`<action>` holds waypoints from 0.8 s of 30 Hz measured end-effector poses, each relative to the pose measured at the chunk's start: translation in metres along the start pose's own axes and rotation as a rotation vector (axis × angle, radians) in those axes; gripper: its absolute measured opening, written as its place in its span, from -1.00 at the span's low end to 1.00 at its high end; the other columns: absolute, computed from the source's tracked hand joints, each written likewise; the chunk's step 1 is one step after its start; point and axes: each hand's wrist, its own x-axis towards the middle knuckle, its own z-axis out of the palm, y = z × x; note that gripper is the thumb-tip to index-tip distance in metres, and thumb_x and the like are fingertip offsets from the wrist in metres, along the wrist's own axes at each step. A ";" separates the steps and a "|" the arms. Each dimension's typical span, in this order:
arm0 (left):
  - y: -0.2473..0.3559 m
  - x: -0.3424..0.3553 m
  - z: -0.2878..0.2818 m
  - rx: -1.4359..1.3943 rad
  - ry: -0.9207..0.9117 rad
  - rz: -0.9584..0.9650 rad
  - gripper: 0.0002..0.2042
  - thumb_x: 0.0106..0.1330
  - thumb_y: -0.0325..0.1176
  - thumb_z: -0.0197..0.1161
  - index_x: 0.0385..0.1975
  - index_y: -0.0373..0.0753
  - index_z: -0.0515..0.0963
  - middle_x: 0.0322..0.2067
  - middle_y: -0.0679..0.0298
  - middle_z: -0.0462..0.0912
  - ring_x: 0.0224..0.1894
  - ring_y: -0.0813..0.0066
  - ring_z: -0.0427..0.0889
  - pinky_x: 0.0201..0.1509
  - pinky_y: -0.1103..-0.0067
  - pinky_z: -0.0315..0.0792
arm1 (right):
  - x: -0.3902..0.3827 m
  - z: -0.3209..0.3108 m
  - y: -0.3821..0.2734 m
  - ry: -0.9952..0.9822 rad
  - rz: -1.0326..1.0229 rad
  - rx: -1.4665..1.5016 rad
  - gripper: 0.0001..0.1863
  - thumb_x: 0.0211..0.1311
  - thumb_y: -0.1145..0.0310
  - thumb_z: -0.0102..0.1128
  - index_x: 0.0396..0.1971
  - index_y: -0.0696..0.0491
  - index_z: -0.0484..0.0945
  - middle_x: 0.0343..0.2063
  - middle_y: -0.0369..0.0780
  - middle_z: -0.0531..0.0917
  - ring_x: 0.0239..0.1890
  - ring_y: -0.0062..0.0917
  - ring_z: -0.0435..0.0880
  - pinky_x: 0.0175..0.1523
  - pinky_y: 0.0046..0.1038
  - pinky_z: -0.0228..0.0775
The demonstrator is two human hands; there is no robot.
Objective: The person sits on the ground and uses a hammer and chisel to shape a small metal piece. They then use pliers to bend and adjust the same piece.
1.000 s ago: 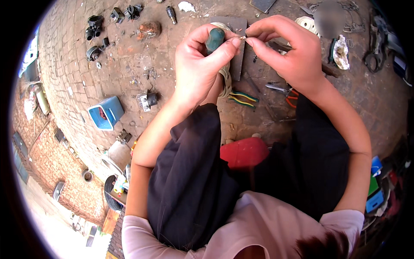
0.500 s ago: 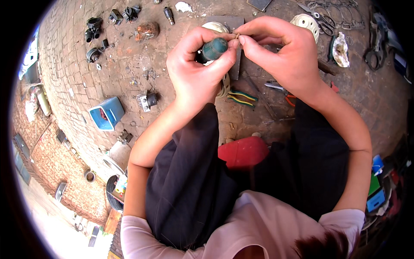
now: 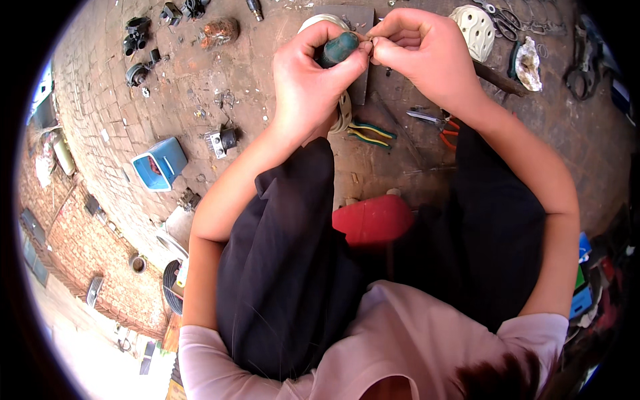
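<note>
While the left hand (image 3: 300, 80) curls partly closed round a green handle (image 3: 341, 48), its thumb and forefinger come together at a tiny bit (image 3: 371, 40), at three o'clock from the handle. The right hand (image 3: 433, 60) meets it there, thumb and forefinger nearly closed and seemingly pinching the bit, the other fingers folded loosely. What the bit is, and whether it joins the handle's tool, is too small to tell.

The bit looks almost weightless and likely thin enough to bend or slip away, so a light fingertip pinch at its ends suits it best. The handle looks stiff and moderately light; its rounded butt seems smooth, so it sits most securely in the crook of the thumb.

From the fingertips, pliers (image 3: 372, 133) lie on the ground at six o'clock, and orange-handled cutters (image 3: 448, 137) between four and five. Scissors (image 3: 505, 25) lie near three o'clock, past a shoe (image 3: 475, 32). Farther out, a blue bin (image 3: 170, 160) sits at eight.
</note>
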 end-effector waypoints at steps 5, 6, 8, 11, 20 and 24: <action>-0.018 0.003 -0.006 0.098 -0.073 -0.020 -0.92 0.17 -0.50 0.35 -0.46 -0.36 0.59 -0.56 0.42 0.56 -0.47 0.77 0.45 -0.38 0.73 0.33 | 0.002 0.004 0.010 -0.011 0.068 0.116 -0.97 0.14 0.58 0.22 -0.41 0.20 0.56 -0.46 -0.29 0.65 -0.40 -0.74 0.61 -0.28 -0.65 0.45; -0.021 0.002 -0.008 0.102 -0.079 -0.031 -0.92 0.18 -0.50 0.34 -0.46 -0.36 0.60 -0.57 0.42 0.56 -0.48 0.76 0.45 -0.39 0.74 0.33 | 0.002 0.005 0.011 -0.014 0.059 0.087 -0.97 0.14 0.58 0.22 -0.41 0.20 0.56 -0.46 -0.29 0.65 -0.40 -0.73 0.61 -0.28 -0.64 0.46; -0.020 -0.001 -0.006 0.016 -0.046 -0.150 -0.91 0.17 -0.52 0.33 -0.47 -0.26 0.53 -0.52 0.45 0.53 -0.44 0.73 0.42 -0.36 0.68 0.31 | 0.006 0.004 0.016 -0.016 0.111 0.137 -0.97 0.15 0.57 0.21 -0.41 0.19 0.55 -0.47 -0.29 0.65 -0.40 -0.72 0.61 -0.28 -0.63 0.45; -0.017 0.002 -0.004 0.012 -0.034 -0.114 -0.85 0.18 -0.51 0.34 -0.57 -0.24 0.50 -0.56 0.54 0.46 -0.47 0.82 0.32 -0.42 0.75 0.21 | 0.010 0.005 0.028 -0.010 0.211 0.267 -0.98 0.16 0.56 0.20 -0.42 0.18 0.54 -0.47 -0.29 0.64 -0.41 -0.69 0.60 -0.28 -0.63 0.45; -0.026 0.003 -0.002 -0.196 0.022 -0.207 -0.90 0.20 -0.52 0.32 -0.52 -0.27 0.54 -0.58 0.48 0.51 -0.50 0.78 0.41 -0.44 0.73 0.28 | 0.012 0.011 0.028 -0.010 0.125 0.175 -0.97 0.18 0.58 0.20 -0.40 0.16 0.53 -0.48 -0.30 0.63 -0.41 -0.71 0.60 -0.28 -0.64 0.45; -0.028 0.002 -0.010 -0.272 -0.019 -0.249 -0.95 0.22 -0.50 0.31 -0.44 -0.33 0.60 -0.56 0.44 0.55 -0.51 0.75 0.43 -0.44 0.72 0.29 | 0.011 0.015 0.026 -0.019 0.045 0.129 -0.95 0.19 0.57 0.22 -0.40 0.17 0.52 -0.47 -0.32 0.63 -0.41 -0.74 0.60 -0.27 -0.65 0.45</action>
